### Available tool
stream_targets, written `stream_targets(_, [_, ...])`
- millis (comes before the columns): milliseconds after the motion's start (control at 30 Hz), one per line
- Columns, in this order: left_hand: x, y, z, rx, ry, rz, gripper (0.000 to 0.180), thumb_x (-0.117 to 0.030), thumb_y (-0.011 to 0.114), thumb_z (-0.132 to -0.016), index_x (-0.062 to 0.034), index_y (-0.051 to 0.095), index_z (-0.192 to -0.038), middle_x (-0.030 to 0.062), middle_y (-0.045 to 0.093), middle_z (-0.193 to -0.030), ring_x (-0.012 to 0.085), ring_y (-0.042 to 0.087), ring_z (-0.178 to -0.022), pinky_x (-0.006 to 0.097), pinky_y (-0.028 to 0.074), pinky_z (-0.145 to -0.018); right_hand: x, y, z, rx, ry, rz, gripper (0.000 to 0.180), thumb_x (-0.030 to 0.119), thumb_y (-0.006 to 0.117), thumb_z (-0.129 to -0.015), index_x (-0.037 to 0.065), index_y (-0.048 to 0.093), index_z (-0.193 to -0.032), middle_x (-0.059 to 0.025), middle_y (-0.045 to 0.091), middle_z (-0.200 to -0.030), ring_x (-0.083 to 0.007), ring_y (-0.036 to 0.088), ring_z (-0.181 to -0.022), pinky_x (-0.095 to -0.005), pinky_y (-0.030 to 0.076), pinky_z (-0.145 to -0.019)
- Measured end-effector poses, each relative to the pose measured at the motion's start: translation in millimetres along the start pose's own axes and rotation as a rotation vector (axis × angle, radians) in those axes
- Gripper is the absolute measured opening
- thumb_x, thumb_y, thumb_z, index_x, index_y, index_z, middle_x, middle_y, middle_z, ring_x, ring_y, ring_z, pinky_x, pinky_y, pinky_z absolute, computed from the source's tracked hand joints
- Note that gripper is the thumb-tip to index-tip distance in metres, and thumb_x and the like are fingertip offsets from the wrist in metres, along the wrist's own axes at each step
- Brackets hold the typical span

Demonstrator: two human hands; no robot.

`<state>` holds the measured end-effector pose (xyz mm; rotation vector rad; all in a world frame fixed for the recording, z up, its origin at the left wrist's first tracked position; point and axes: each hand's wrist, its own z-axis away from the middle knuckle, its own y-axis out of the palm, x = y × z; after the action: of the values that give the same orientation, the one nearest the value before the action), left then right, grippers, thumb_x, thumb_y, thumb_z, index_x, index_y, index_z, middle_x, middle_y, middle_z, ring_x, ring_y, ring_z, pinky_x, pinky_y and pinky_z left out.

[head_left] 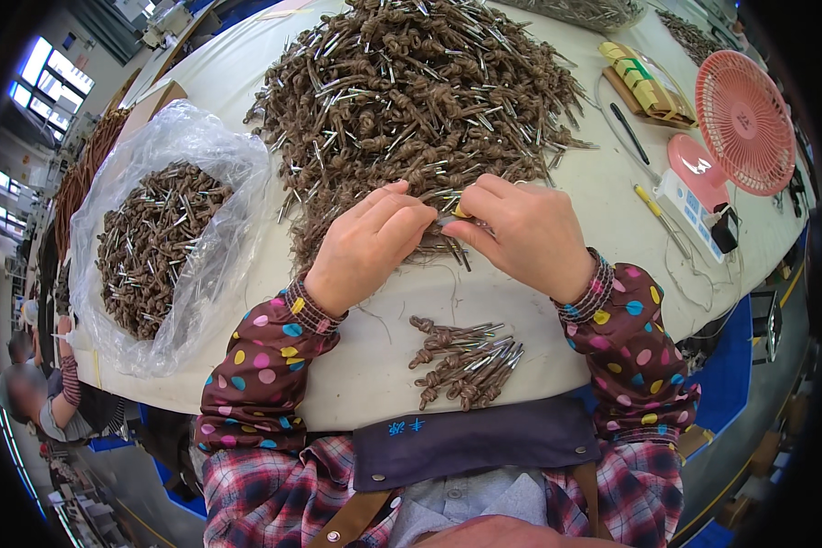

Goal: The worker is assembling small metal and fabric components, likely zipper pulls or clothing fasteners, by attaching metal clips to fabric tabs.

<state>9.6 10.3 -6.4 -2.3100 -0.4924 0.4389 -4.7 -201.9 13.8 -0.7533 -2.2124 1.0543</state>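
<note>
Both hands meet at the near edge of a big heap of brown knotted cords with shiny metal tips [402, 91]. My left hand [370, 239] is closed, its fingertips turned toward the right hand; what they grip is mostly hidden. Thumb and fingers of my right hand [525, 228] pinch together by a small yellow and grey piece [458, 212], too small to name. Dark cord ends stick out just below the fingertips. Closer to me, a small group of knotted cords [466, 361] lies on the white-covered table [356, 374], metal tips pointing up and right.
A clear plastic bag [237, 228] of similar cords stands at left. On the right are a pink fan [744, 123], a white power strip [685, 215], a yellow-handled tool [648, 201], a black pen [623, 123] and a yellow-wrapped packet [644, 78]. Another person [41, 397] sits far left.
</note>
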Motion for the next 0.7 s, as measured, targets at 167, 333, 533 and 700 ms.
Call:
stream_targets(167, [-0.2,1.1,0.5,0.017,0.012,-0.005,0.022,0.000,0.068,-0.075,-0.0030,0.060,-0.096,0.0078,0.060,-0.088,0.0250,0.062,-0.083,0.037,0.053,-0.088,1.1,-2.7,-2.5,0.035,-0.012,0.038,0.020,0.029,0.068,-0.080,0.012,0.057,-0.080,-0.0028,0.055,-0.072,-0.0230,0.059,-0.060,-0.0347,0.045,-0.050])
stream_targets(333, [-1.0,0.9,-0.8,-0.003,-0.013,-0.001,0.020,-0.001,0.068,-0.076,-0.0031,0.060,-0.095,0.0073,0.060,-0.086,0.0252,0.062,-0.083,0.036,0.053,-0.088,-1.5,-4.8,-2.2,0.058,0.005,-0.005,0.021,0.029,0.068,-0.080,0.011,0.056,-0.080,-0.0026,0.056,-0.072,-0.0235,0.060,-0.060,-0.0349,0.045,-0.050])
stream_targets(533, [-1.0,0.8,-0.4,-0.008,-0.021,-0.032,0.020,-0.001,0.068,-0.076,-0.0031,0.060,-0.094,0.0070,0.059,-0.085,0.0243,0.062,-0.083,0.036,0.053,-0.088,0.1,-4.5,-3.7,0.058,0.018,-0.009,0.024,0.030,0.068,-0.080,0.010,0.055,-0.079,-0.0033,0.055,-0.071,-0.0238,0.059,-0.060,-0.0349,0.044,-0.050])
stream_targets(700, [-3.9,0.5,-3.0,-0.039,-0.024,0.008,0.017,0.005,0.066,-0.076,-0.0030,0.061,-0.090,0.0086,0.061,-0.080,0.0271,0.063,-0.077,0.040,0.054,-0.086,2.0,-5.1,-5.9,0.077,0.022,0.000,0.025,0.030,0.069,-0.081,0.009,0.055,-0.077,-0.0036,0.054,-0.071,-0.0239,0.058,-0.060,-0.0348,0.044,-0.051])
